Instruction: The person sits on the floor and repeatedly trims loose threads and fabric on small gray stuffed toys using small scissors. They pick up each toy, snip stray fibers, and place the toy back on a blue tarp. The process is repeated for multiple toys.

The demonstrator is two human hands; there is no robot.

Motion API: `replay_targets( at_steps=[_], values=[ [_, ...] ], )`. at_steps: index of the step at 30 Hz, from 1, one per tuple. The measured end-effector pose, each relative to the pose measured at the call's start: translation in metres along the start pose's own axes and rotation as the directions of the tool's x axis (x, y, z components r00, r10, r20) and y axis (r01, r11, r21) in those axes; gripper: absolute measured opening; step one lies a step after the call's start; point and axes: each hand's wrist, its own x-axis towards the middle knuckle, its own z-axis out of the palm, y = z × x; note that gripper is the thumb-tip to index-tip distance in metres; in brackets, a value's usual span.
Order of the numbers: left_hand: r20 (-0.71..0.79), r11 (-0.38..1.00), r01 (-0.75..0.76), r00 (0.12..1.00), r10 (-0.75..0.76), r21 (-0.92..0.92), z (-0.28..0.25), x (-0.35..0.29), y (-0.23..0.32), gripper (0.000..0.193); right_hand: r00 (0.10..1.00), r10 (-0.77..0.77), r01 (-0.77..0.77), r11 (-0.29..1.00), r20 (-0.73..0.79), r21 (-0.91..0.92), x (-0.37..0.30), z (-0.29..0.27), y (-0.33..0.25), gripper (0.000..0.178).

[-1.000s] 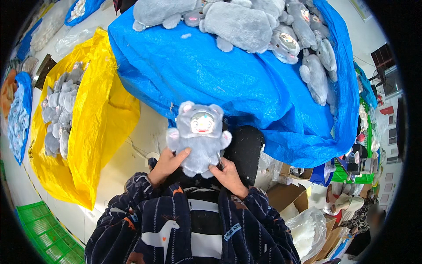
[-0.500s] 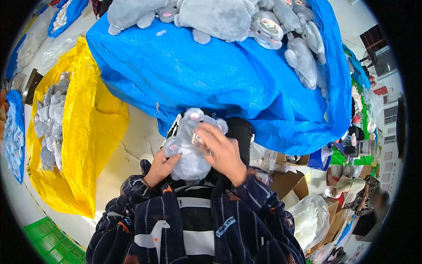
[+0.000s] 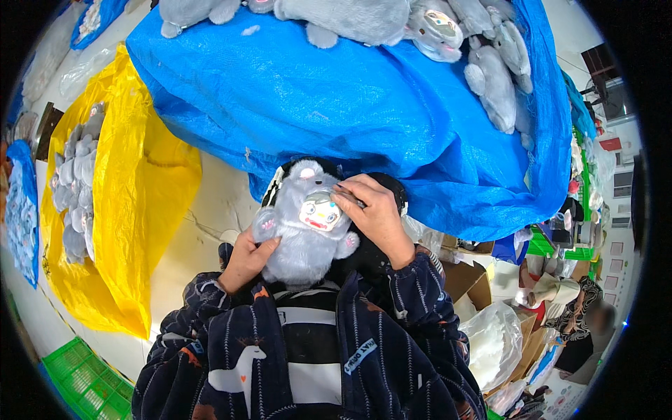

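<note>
At nine o'clock from the grey plush toy point(image 3: 297, 255), out by the rim of the view, stands a blue bag point(image 3: 33, 203) filled with light blue pieces point(image 3: 19, 220). At eight o'clock, low down, is a green crate point(image 3: 87, 381) with open lattice sides. Nearer, again at nine o'clock, a yellow bag point(image 3: 133, 238) gapes around a heap of grey plush pieces point(image 3: 78, 182). The left hand point(image 3: 246, 259) is at the toy's eight o'clock, partly closed on its side just below one paw, thumb across the front; its other fingers are mostly hidden. The toy itself is over the person's lap, face up, its head tipped between twelve and one o'clock, its pale face panel point(image 3: 320, 212) showing. At twelve o'clock a broad blue sheet point(image 3: 301, 105) spreads out, with larger grey plush toys point(image 3: 343, 19) lying along its far edge toward one and two. The right hand point(image 3: 378, 213) sits at three o'clock, fingers bent and tips pressed at the edge of the toy's head beside the panel; a dark, thin thing shows among them, too small to identify, and whether it is gripped I cannot tell. Beyond, toward four o'clock, are an open cardboard box point(image 3: 467, 278) and a clear plastic bag point(image 3: 493, 343) of white filling. Farthest right, between three and four, is another person point(image 3: 577, 311).
</note>
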Motion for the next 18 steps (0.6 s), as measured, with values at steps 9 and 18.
replay_targets(
  at_steps=[9,18],
  values=[
    [0.064,0.996,0.084,0.994,-0.083,-0.012,-0.004,0.003,0.023,0.034,0.978,0.025,-0.001,0.993,0.206,-0.115,0.017,-0.001,0.006,0.014],
    [-0.001,0.882,-0.155,0.985,0.173,0.445,0.022,0.046,0.026,0.038,0.976,0.007,0.01,0.997,0.218,-0.078,0.013,0.001,-0.002,0.01]
  ],
)
